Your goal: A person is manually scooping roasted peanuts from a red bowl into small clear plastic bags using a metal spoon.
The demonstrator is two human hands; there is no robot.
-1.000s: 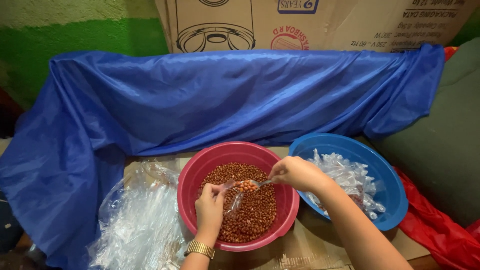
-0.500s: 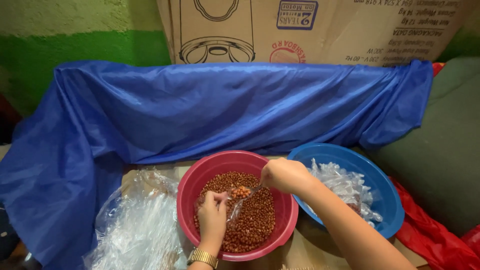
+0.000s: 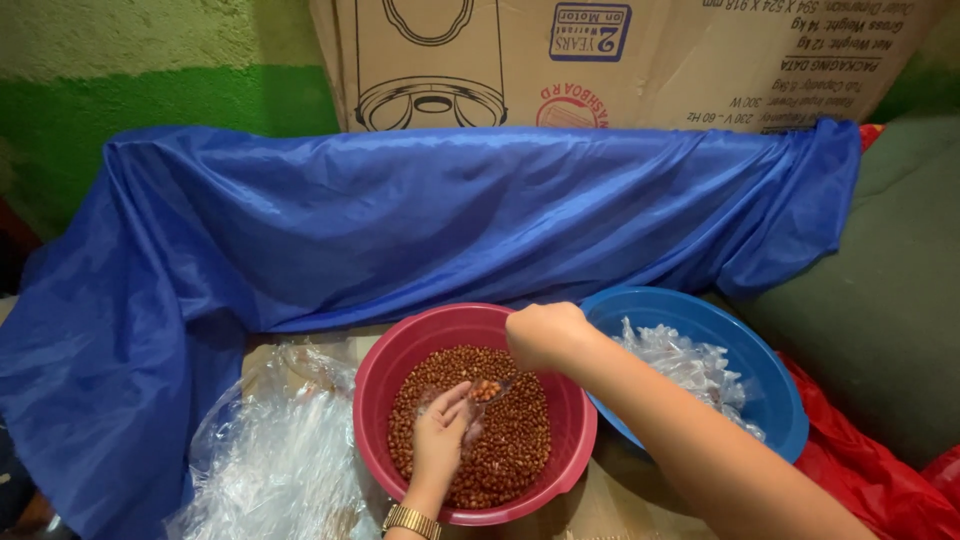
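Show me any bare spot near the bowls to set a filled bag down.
Only the cardboard strip between the red plastic bowl and blue plastic bowl, below the right forearm. Left is crowded with clear plastic bags.

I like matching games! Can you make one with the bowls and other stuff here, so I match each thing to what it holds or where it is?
Things:
1. Pink bowl
2. Blue bowl
3. Blue sheet
4. Spoon

Places or states:
A. Draped below the cardboard box
B. Full of peanuts
C. Held by the right hand, over the bag in the left hand
D. Holds small clear bags

Pairs: 1-B, 2-D, 3-A, 4-C
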